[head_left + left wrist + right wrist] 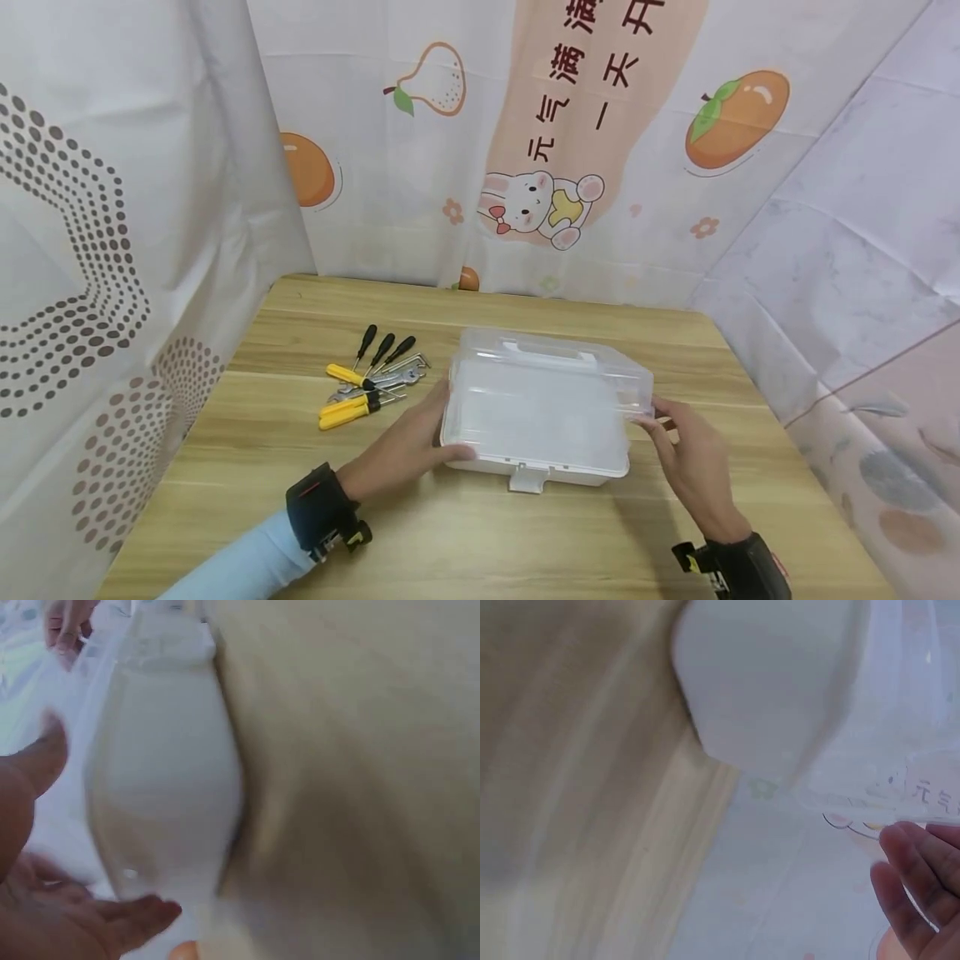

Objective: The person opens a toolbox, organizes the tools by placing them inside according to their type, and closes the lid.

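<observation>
In the head view a white plastic storage box [532, 417] stands on the table with its clear lid [555, 354] tilted up. Its front latch [529, 477] hangs folded out. My left hand [408, 442] holds the box's left end, thumb over the front rim, the other fingers along the side and partly hidden. At the lid's right front corner my right hand [690, 458] pinches the edge between thumb and fingers. The left wrist view shows fingertips [161, 909] at the box's end. In the right wrist view, fingers [907, 847] are at the clear lid edge.
Left of the box lie several yellow-handled screwdrivers [348, 410], black-handled screwdrivers [384, 346], and metal wrenches [405, 375]. Printed curtains [390, 200] hang behind and beside the wooden table [480, 550].
</observation>
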Motion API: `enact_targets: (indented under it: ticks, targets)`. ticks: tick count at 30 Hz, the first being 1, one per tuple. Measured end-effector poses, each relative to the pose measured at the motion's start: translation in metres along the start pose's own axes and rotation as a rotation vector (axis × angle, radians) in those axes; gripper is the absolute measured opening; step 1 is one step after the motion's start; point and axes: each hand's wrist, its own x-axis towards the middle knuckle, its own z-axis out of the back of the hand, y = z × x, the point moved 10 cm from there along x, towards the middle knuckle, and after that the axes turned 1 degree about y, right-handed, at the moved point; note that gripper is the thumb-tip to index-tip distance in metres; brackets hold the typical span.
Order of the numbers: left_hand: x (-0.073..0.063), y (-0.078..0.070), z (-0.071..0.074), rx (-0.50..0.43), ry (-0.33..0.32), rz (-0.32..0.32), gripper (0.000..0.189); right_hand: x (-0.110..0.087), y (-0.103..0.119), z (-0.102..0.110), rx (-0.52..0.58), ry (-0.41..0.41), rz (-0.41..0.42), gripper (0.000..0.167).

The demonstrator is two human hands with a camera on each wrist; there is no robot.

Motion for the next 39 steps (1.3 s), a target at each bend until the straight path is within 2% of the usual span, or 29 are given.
enact_targets:
  ticks: [3, 6, 11, 14, 19, 21, 27, 33, 39]
  targets:
    - [-0.002, 0.009, -0.009, 0.043, 0.054, 0.029, 0.114, 0.013, -0.005, 0.003, -0.002, -0.027, 0.0, 0.045]
    - [-0.002, 0.011, -0.011, 0.069, 0.06, 0.034, 0.112, 0.027, -0.013, 0.002, 0.034, -0.022, -0.028, 0.028]
    - [-0.004, 0.009, -0.009, 0.094, 0.055, 0.05, 0.107, 0.047, -0.036, -0.014, 0.13, 0.066, -0.158, 0.014]
    - [-0.006, 0.01, -0.006, 0.105, 0.054, 0.065, 0.106, 0.062, -0.046, -0.028, 0.233, 0.133, -0.222, 0.014]
    - [-0.008, 0.014, -0.007, 0.132, 0.057, 0.065, 0.105, 0.09, -0.057, -0.05, 0.403, 0.197, -0.248, 0.02]
    - [-0.009, 0.015, -0.009, 0.151, 0.061, 0.059, 0.104, 0.097, -0.062, -0.062, 0.434, 0.24, -0.268, 0.023]
    - [-0.007, 0.011, -0.011, 0.169, 0.065, 0.043, 0.104, 0.112, -0.082, -0.093, 0.461, 0.367, -0.331, 0.024]
    - [-0.005, 0.008, -0.015, 0.157, 0.082, 0.055, 0.106, 0.119, -0.098, -0.107, 0.385, 0.428, -0.358, 0.027]
    - [-0.007, 0.008, -0.014, 0.166, 0.08, 0.07, 0.104, 0.119, -0.101, -0.123, 0.424, 0.493, -0.366, 0.034]
